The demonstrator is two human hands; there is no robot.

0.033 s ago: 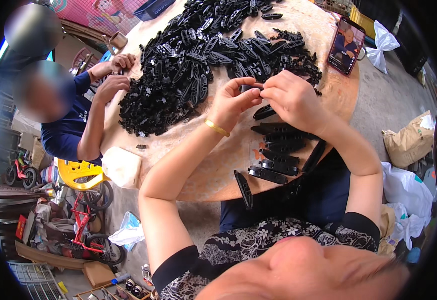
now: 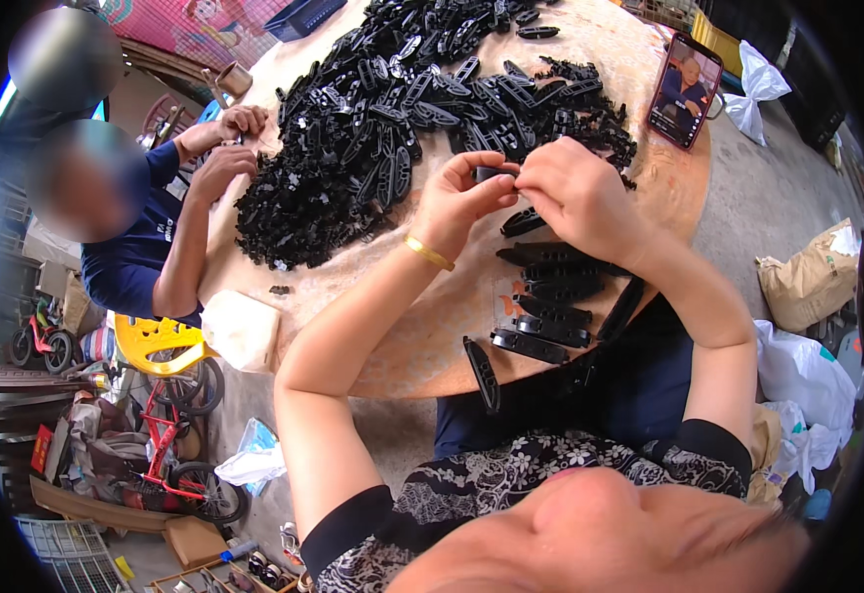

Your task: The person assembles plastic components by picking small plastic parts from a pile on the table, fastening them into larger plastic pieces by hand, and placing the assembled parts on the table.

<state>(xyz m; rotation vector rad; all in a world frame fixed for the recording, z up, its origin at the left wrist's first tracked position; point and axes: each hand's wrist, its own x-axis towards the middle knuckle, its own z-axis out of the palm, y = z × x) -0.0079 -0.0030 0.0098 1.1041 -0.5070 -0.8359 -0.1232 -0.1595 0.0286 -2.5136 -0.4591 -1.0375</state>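
Above the near part of the table, my left hand (image 2: 459, 198) is closed around a small black plastic part (image 2: 491, 175), much of it covered by the fingers. My right hand (image 2: 575, 198) pinches at the same part's right end; whether it holds a second tiny piece is hidden. Below my hands lies a loose row of long black plastic strips (image 2: 548, 309) with rounded ends, some near the table's edge. Beyond them spreads a large heap of similar black strips (image 2: 392, 99). Smaller black pieces (image 2: 288, 222) are piled at its left side.
A phone (image 2: 686, 91) stands propped at the table's right edge. Across the left side, a co-worker's hands (image 2: 229, 148) are beside the small pieces. A white container (image 2: 241, 331) and yellow chair back (image 2: 160, 344) are near the left edge. Sacks (image 2: 809, 277) stand on the right floor.
The fingers of my right hand have shifted very slightly against the black plastic part. All else looks the same.
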